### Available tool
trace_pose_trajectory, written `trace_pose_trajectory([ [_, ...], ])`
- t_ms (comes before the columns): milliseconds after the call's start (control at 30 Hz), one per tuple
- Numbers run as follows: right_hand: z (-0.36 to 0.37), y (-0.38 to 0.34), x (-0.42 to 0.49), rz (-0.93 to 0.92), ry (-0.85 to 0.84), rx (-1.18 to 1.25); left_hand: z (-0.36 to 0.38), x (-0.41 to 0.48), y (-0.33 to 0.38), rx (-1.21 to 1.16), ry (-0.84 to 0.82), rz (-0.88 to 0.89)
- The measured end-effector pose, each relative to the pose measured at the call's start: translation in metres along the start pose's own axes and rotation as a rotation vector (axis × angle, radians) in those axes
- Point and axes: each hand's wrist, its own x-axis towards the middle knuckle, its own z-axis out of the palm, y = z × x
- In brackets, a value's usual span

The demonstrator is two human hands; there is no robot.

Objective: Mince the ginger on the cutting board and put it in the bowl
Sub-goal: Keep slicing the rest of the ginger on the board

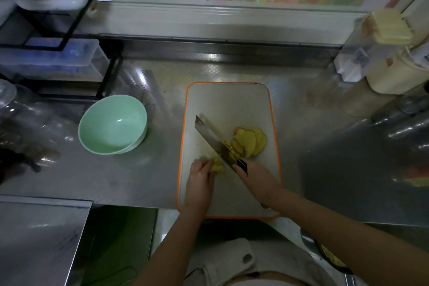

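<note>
A white cutting board (228, 102) with an orange rim lies on the steel counter. Yellow ginger slices (251, 140) are fanned out on its right part. My right hand (256, 180) grips the black handle of a cleaver (212, 138), whose blade runs diagonally up-left across the board. My left hand (200, 175) holds a small pile of cut ginger (217, 166) with curled fingers, just left of the blade. A pale green bowl (97, 123) stands to the left of the board and holds nothing.
A black wire rack (69, 37) with plastic containers stands at the back left. Clear jars (21, 121) sit at the far left. A cream-lidded container (380, 53) stands at the back right, and dark cookware (408, 137) is at the right edge.
</note>
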Motion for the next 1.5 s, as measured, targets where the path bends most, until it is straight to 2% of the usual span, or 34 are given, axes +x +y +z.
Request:
trace_pose_trajectory([
  [600, 0.005, -0.010, -0.017, -0.021, -0.019, -0.019, -0.011, 0.000, 0.006, -0.033, 0.039, -0.013],
  [1000, 0.020, -0.012, -0.003, 0.107, -0.052, -0.032, -0.014, 0.002, 0.007, -0.008, 0.021, 0.002],
  [1367, 0.006, -0.004, 0.001, 0.048, -0.112, -0.035, -0.014, 0.000, 0.008, -0.023, 0.033, -0.016],
  [1500, 0.007, -0.007, 0.004, 0.048, -0.044, -0.024, -0.013, -0.002, 0.007, -0.042, 0.047, -0.026],
])
